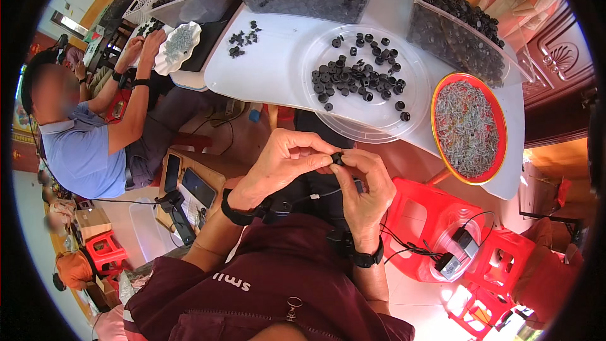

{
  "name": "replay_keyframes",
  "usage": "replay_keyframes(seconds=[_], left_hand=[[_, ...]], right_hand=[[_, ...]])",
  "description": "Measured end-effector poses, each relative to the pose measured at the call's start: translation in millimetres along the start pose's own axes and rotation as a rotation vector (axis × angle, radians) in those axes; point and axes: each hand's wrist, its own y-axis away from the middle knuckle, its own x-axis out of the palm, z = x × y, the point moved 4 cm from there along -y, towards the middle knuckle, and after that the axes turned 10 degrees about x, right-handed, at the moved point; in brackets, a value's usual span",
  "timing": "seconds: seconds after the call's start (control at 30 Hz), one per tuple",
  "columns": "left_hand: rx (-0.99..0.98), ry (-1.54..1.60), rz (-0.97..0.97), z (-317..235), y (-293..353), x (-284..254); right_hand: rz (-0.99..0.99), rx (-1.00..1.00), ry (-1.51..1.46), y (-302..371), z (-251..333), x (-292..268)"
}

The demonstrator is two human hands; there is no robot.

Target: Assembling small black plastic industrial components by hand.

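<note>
Held in front of my chest, just off the near table edge, is a small black part (337, 158). The fingers of my left hand (284, 161) pinch it from one side. From the other side, my right hand (366, 183) grips it between thumb and fingers. The fingertips cover most of it, so its exact kind is hidden. Beyond my hands, a clear round tray (413, 82) carries many short black round plastic parts (353, 79). To the right, a red bowl with a yellow rim (435, 123) is filled with thin silvery screws or pins (467, 129).
Clear bins (303, 0) of black parts line the back of the white table (265, 79). A loose black pile (243, 41) lies at left. Another person (95, 132) works beside a white scalloped dish (170, 66). Red stools (404, 227) and a power strip (449, 266) are at lower right.
</note>
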Motion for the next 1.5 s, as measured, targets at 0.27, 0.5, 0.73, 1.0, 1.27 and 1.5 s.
replay_keyframes(seconds=[0.27, 0.5, 0.73, 1.0, 1.27, 1.5], left_hand=[[0.122, -0.185, 0.058, 6, 1, 0], [0.063, -0.181, 0.046, 16, 3, 3], [0.033, -0.136, -0.020, 21, 1, 10], [0.090, -0.130, -0.070, 26, 2, 14], [0.135, -0.210, -0.098, 35, 11, 12], [0.230, -0.180, -0.122, 27, 9, 16]], right_hand=[[0.127, 0.254, -0.114, -5, -12, -3], [0.153, 0.234, -0.009, -4, -12, 0], [0.101, 0.184, 0.009, -6, -20, 1], [0.081, 0.153, -0.006, -8, -25, 4], [0.062, 0.286, -0.064, -3, -32, 5], [0.045, 0.206, -0.036, -5, -34, 7]])
